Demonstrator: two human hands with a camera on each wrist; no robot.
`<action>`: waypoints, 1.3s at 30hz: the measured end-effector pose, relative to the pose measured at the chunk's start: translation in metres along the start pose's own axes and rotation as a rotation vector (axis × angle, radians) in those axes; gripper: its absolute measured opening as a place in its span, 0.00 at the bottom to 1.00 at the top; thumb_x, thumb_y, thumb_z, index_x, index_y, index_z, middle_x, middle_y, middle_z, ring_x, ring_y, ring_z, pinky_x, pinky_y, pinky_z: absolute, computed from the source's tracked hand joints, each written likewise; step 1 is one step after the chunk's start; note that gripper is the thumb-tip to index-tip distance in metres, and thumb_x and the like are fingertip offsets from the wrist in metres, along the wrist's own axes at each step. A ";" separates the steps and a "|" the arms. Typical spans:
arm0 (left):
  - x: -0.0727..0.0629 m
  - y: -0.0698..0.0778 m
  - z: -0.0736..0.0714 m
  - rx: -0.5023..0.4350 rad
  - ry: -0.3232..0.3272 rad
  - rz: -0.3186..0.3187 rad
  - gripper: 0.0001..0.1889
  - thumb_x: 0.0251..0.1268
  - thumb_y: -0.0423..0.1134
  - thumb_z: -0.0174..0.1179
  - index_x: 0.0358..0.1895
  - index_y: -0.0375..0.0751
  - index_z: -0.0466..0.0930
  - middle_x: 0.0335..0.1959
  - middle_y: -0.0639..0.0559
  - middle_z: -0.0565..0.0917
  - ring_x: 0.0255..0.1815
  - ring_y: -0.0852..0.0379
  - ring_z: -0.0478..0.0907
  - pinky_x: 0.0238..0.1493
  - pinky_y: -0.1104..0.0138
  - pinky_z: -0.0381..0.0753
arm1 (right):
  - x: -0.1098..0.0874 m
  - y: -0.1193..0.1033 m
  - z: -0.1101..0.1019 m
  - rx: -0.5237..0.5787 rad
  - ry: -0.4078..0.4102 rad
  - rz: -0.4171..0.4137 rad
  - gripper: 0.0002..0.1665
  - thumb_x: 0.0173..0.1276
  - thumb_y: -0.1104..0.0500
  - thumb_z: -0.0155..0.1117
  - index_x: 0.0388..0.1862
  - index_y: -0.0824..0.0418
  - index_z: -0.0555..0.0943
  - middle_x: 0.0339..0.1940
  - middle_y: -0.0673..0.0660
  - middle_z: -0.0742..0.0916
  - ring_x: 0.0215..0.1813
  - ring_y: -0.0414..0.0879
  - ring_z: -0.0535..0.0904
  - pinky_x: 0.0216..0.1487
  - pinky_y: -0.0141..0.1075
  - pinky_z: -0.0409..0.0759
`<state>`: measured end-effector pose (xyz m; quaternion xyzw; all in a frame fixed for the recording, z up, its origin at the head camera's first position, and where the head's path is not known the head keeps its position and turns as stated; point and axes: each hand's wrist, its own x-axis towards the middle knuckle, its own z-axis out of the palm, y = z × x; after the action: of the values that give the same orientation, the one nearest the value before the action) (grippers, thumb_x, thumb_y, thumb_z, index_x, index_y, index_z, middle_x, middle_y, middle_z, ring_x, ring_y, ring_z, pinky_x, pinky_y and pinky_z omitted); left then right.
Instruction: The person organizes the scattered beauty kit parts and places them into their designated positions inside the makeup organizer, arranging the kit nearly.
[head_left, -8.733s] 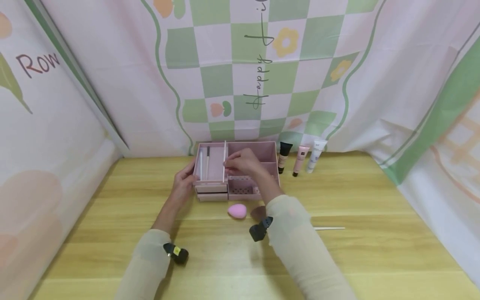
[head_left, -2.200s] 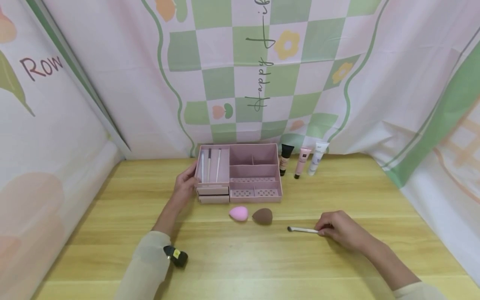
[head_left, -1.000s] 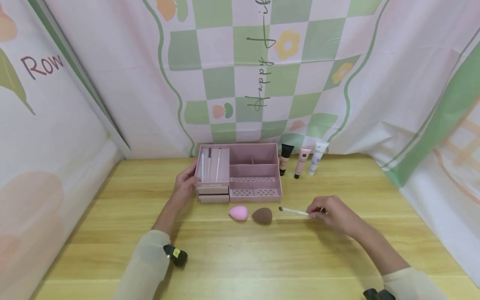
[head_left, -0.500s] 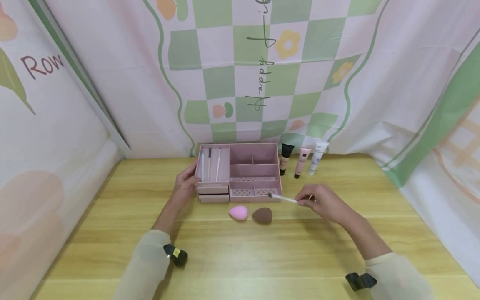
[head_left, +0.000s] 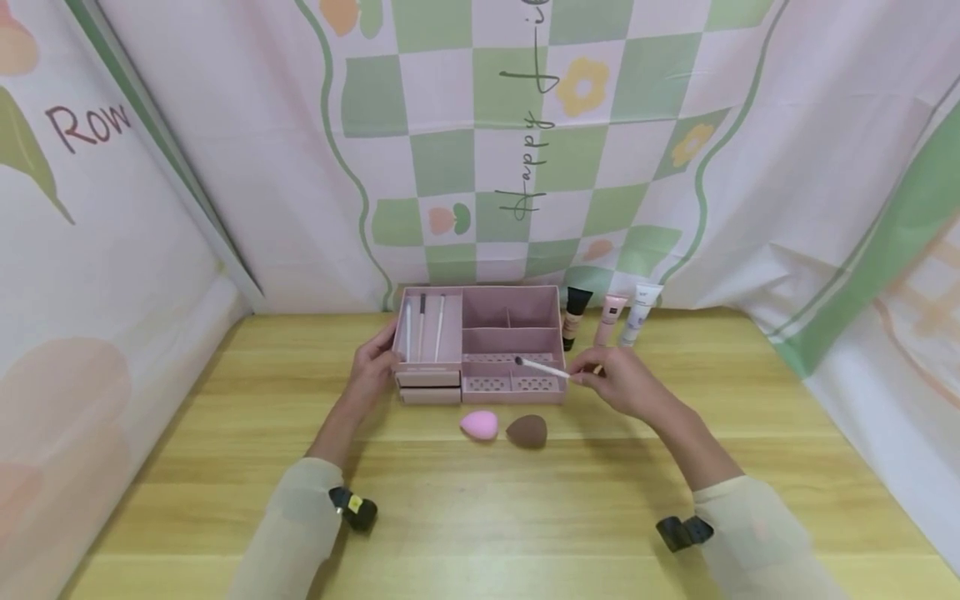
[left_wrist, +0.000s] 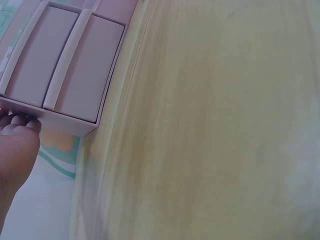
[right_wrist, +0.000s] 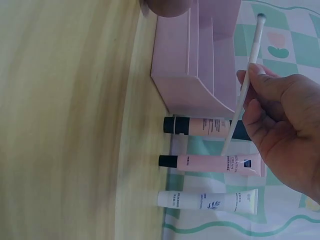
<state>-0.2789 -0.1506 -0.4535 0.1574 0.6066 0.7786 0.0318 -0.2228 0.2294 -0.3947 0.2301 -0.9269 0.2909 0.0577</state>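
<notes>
Right hand (head_left: 618, 383) pinches white makeup brush (head_left: 543, 368), dark tip over pink organizer (head_left: 510, 342), just below centre of frame; left hand (head_left: 367, 371), relaxed, rests against organizer's left side; advisable: light pinch, brush clear of rim

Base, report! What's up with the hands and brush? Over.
Left hand touching organizer, left side. Right hand pinching white brush, held up. Pink sponge and brown sponge in front of organizer, likely not blocking.
</notes>
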 end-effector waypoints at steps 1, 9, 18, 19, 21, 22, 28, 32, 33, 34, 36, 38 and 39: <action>0.000 0.000 0.000 -0.001 0.000 0.001 0.39 0.62 0.21 0.44 0.79 0.30 0.48 0.85 0.39 0.48 0.85 0.42 0.45 0.83 0.55 0.50 | 0.002 0.000 0.000 0.001 0.001 0.006 0.06 0.63 0.70 0.68 0.37 0.64 0.89 0.33 0.59 0.91 0.35 0.43 0.84 0.34 0.27 0.83; 0.000 -0.001 0.000 -0.001 0.001 0.001 0.39 0.61 0.21 0.44 0.80 0.30 0.48 0.85 0.39 0.47 0.86 0.43 0.44 0.84 0.54 0.49 | 0.024 -0.006 0.002 0.019 0.005 0.002 0.06 0.63 0.71 0.68 0.38 0.66 0.89 0.34 0.61 0.92 0.38 0.49 0.87 0.40 0.40 0.91; 0.001 -0.002 0.000 0.002 0.015 0.002 0.40 0.60 0.19 0.44 0.79 0.29 0.49 0.84 0.37 0.48 0.85 0.40 0.46 0.84 0.53 0.50 | 0.053 -0.014 0.008 -0.010 0.012 -0.055 0.08 0.64 0.69 0.68 0.42 0.67 0.88 0.35 0.62 0.91 0.37 0.49 0.85 0.36 0.35 0.87; 0.001 -0.002 0.000 0.006 0.012 0.003 0.39 0.60 0.19 0.44 0.79 0.29 0.49 0.84 0.37 0.48 0.85 0.39 0.46 0.84 0.53 0.51 | 0.056 -0.014 0.009 0.000 0.011 -0.053 0.09 0.64 0.70 0.68 0.43 0.67 0.88 0.36 0.62 0.91 0.38 0.50 0.86 0.36 0.36 0.87; 0.001 -0.002 0.000 0.007 0.017 0.002 0.40 0.60 0.20 0.45 0.79 0.29 0.49 0.84 0.37 0.49 0.85 0.40 0.47 0.84 0.54 0.51 | 0.061 -0.015 0.010 0.013 0.010 -0.049 0.10 0.65 0.70 0.67 0.44 0.68 0.88 0.37 0.63 0.91 0.39 0.52 0.87 0.38 0.38 0.90; 0.001 -0.002 0.000 0.009 0.015 0.002 0.39 0.60 0.20 0.45 0.79 0.29 0.49 0.84 0.36 0.48 0.85 0.39 0.47 0.84 0.53 0.51 | 0.063 -0.016 0.011 0.022 0.010 -0.049 0.10 0.65 0.71 0.66 0.44 0.69 0.88 0.38 0.64 0.91 0.40 0.54 0.88 0.39 0.40 0.91; 0.002 -0.003 -0.002 0.005 0.014 -0.006 0.39 0.61 0.20 0.45 0.79 0.28 0.48 0.84 0.36 0.48 0.85 0.39 0.46 0.84 0.52 0.49 | 0.076 -0.018 0.014 0.053 0.021 -0.058 0.09 0.65 0.71 0.67 0.43 0.71 0.87 0.39 0.67 0.91 0.42 0.58 0.89 0.44 0.46 0.92; 0.002 -0.002 -0.001 0.001 0.021 -0.005 0.39 0.60 0.20 0.45 0.79 0.28 0.48 0.84 0.36 0.48 0.85 0.39 0.46 0.85 0.52 0.49 | 0.082 -0.018 0.017 0.052 0.010 -0.041 0.09 0.66 0.71 0.66 0.44 0.71 0.86 0.40 0.67 0.91 0.43 0.57 0.88 0.45 0.46 0.91; 0.002 -0.002 -0.001 0.004 0.019 -0.006 0.39 0.61 0.20 0.45 0.79 0.28 0.48 0.84 0.37 0.48 0.85 0.39 0.46 0.85 0.52 0.49 | 0.084 -0.018 0.018 0.049 0.002 -0.033 0.09 0.66 0.70 0.66 0.45 0.71 0.86 0.41 0.67 0.91 0.43 0.57 0.88 0.44 0.45 0.91; 0.002 -0.002 -0.001 0.003 0.019 -0.008 0.39 0.61 0.20 0.45 0.79 0.29 0.48 0.84 0.37 0.48 0.85 0.40 0.46 0.85 0.52 0.49 | 0.085 -0.019 0.019 0.049 -0.004 -0.026 0.10 0.67 0.70 0.65 0.45 0.71 0.86 0.41 0.67 0.91 0.43 0.57 0.88 0.44 0.45 0.91; 0.002 -0.001 0.000 0.002 0.021 -0.011 0.39 0.61 0.20 0.45 0.79 0.29 0.48 0.84 0.37 0.48 0.85 0.40 0.46 0.85 0.52 0.49 | 0.087 -0.020 0.021 0.051 -0.020 -0.008 0.10 0.67 0.70 0.65 0.46 0.71 0.86 0.42 0.67 0.91 0.43 0.56 0.87 0.44 0.44 0.90; 0.001 -0.001 0.000 0.004 0.022 -0.016 0.40 0.61 0.20 0.45 0.79 0.30 0.48 0.84 0.38 0.48 0.85 0.40 0.46 0.84 0.53 0.50 | 0.089 -0.019 0.023 0.044 -0.033 0.007 0.11 0.68 0.70 0.64 0.47 0.71 0.86 0.43 0.67 0.90 0.43 0.54 0.87 0.43 0.43 0.89; 0.001 -0.001 0.000 0.005 0.023 -0.017 0.40 0.60 0.20 0.45 0.79 0.30 0.48 0.84 0.38 0.48 0.85 0.40 0.47 0.84 0.54 0.51 | 0.090 -0.019 0.024 0.039 -0.038 0.015 0.11 0.68 0.70 0.64 0.48 0.70 0.86 0.43 0.66 0.90 0.42 0.53 0.86 0.42 0.42 0.88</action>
<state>-0.2803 -0.1503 -0.4541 0.1434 0.6103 0.7785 0.0310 -0.2932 0.1666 -0.3834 0.2296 -0.9237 0.3049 0.0331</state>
